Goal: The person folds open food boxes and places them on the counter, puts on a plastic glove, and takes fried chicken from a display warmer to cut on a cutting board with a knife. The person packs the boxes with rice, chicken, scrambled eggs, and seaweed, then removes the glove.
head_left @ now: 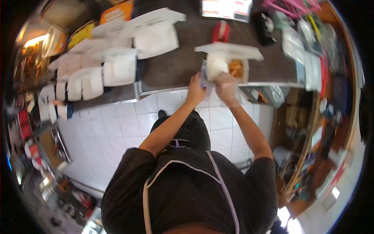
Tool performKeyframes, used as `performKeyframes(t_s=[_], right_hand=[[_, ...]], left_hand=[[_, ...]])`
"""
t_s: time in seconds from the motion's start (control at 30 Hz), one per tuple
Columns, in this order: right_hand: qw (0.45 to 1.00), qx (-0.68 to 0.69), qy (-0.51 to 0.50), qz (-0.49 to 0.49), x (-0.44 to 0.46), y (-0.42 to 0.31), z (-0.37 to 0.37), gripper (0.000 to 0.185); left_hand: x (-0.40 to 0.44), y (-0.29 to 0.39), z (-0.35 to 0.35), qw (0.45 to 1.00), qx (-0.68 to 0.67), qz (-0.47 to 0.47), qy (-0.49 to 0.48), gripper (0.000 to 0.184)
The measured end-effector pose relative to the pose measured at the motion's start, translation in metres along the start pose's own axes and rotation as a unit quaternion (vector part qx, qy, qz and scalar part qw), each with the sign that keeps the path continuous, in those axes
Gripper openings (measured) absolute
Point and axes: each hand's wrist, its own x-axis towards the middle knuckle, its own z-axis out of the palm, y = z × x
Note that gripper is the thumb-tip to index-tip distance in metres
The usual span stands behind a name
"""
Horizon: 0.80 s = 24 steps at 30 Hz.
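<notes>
A white takeaway food box (pixel 244 74) stands with its lid tipped back at the counter's front edge. White food, apparently rice (pixel 216 67), fills its left part, and orange-brown food pieces (pixel 235 69) lie in the right part. My left hand (pixel 196 90) is closed around a white printed strip with bluish marks (pixel 203 74), beside the box's left side. My right hand (pixel 226 89), in a clear plastic glove, is at the front of the box by the rice; its fingers are blurred, so their grip is unclear.
Several white takeaway boxes (pixel 120 72) with raised lids line the dark counter (pixel 167 69) to the left. Behind the food box lies a red object (pixel 221 32). Plastic bags (pixel 294 43) crowd the right end. White floor tiles (pixel 120 124) show below.
</notes>
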Motion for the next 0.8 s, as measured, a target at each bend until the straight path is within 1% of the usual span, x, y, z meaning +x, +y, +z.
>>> performKeyframes(t_s=[0.03, 0.07, 0.1, 0.13, 0.17, 0.2, 0.23, 0.27, 0.3, 0.33, 0.37, 0.4, 0.43, 0.47, 0.53, 0.6, 0.67, 0.73, 0.77, 0.8], right_hand=[[0.999, 0.023, 0.038, -0.024, 0.001, 0.001, 0.015, 0.01], [0.993, 0.097, 0.068, -0.018, 0.004, -0.008, 0.009, 0.019], [0.995, 0.084, 0.045, 0.033, 0.015, -0.036, -0.028, 0.026], [0.993, 0.101, 0.063, 0.025, 0.024, -0.053, -0.051, 0.031], [0.995, 0.057, 0.073, 0.024, 0.032, -0.063, -0.069, 0.034], [0.975, 0.174, 0.046, 0.133, 0.047, -0.074, -0.081, 0.035], [0.928, 0.28, 0.011, 0.245, 0.061, -0.082, -0.086, 0.037], [0.917, 0.358, 0.094, 0.146, 0.075, -0.069, -0.063, 0.039], [0.862, 0.471, 0.084, 0.168, 0.108, -0.104, -0.078, 0.047], [0.793, 0.575, 0.069, 0.19, 0.152, -0.148, -0.097, 0.056], [0.795, 0.576, 0.063, 0.178, 0.186, -0.176, -0.097, 0.056], [0.789, 0.6, 0.019, 0.134, 0.22, -0.202, -0.093, 0.066], [0.779, 0.619, -0.023, 0.093, 0.253, -0.23, -0.085, 0.076], [0.768, 0.635, -0.065, 0.053, 0.285, -0.259, -0.074, 0.086], [0.759, 0.631, -0.136, 0.086, 0.35, -0.324, -0.043, 0.086], [0.766, 0.606, -0.203, 0.075, 0.414, -0.395, -0.006, 0.094], [0.755, 0.604, -0.24, 0.085, 0.483, -0.444, 0.063, 0.09], [0.801, 0.526, -0.266, 0.106, 0.535, -0.485, 0.121, 0.07], [0.806, 0.515, -0.264, 0.121, 0.559, -0.497, 0.155, 0.07], [0.839, 0.438, -0.306, 0.098, 0.58, -0.503, 0.188, 0.066]], left_hand=[[-0.004, 0.004, -0.009, 0.999, 0.034, -0.023, 0.013, 0.074], [-0.009, 0.005, -0.027, 0.996, 0.07, -0.048, 0.033, 0.078], [-0.02, 0.003, -0.053, 0.994, 0.091, -0.021, 0.049, 0.076], [-0.025, 0.005, -0.077, 0.992, 0.111, 0.008, 0.061, 0.074], [-0.024, 0.011, -0.112, 0.988, 0.12, 0.002, 0.095, 0.074], [-0.032, 0.018, -0.157, 0.998, -0.009, -0.05, 0.021, 0.07], [-0.043, 0.015, -0.198, 0.983, -0.143, -0.094, -0.061, 0.067], [-0.044, -0.004, -0.236, 0.977, -0.2, -0.059, -0.049, 0.06], [-0.044, -0.012, -0.284, 0.976, -0.213, -0.02, -0.033, 0.055], [-0.042, -0.009, -0.337, 0.989, -0.147, -0.029, 0.001, 0.051], [-0.043, 0.0, -0.384, 0.986, -0.141, -0.045, 0.075, 0.047], [-0.044, 0.014, -0.432, 0.977, -0.153, -0.053, 0.139, 0.044], [-0.041, 0.01, -0.477, 0.974, -0.089, 0.018, 0.206, 0.042], [-0.04, 0.014, -0.52, 0.961, -0.104, 0.003, 0.258, 0.04], [-0.034, 0.013, -0.593, 0.94, -0.113, 0.042, 0.319, 0.038], [-0.013, 0.001, -0.66, 0.939, -0.043, 0.064, 0.336, 0.037], [0.034, -0.047, -0.719, 0.951, -0.034, 0.119, 0.283, 0.031], [0.107, -0.098, -0.751, 0.953, 0.07, 0.162, 0.247, 0.027], [0.143, -0.12, -0.752, 0.961, 0.074, 0.165, 0.208, 0.027], [0.173, -0.139, -0.745, 0.967, 0.08, 0.17, 0.17, 0.028]])
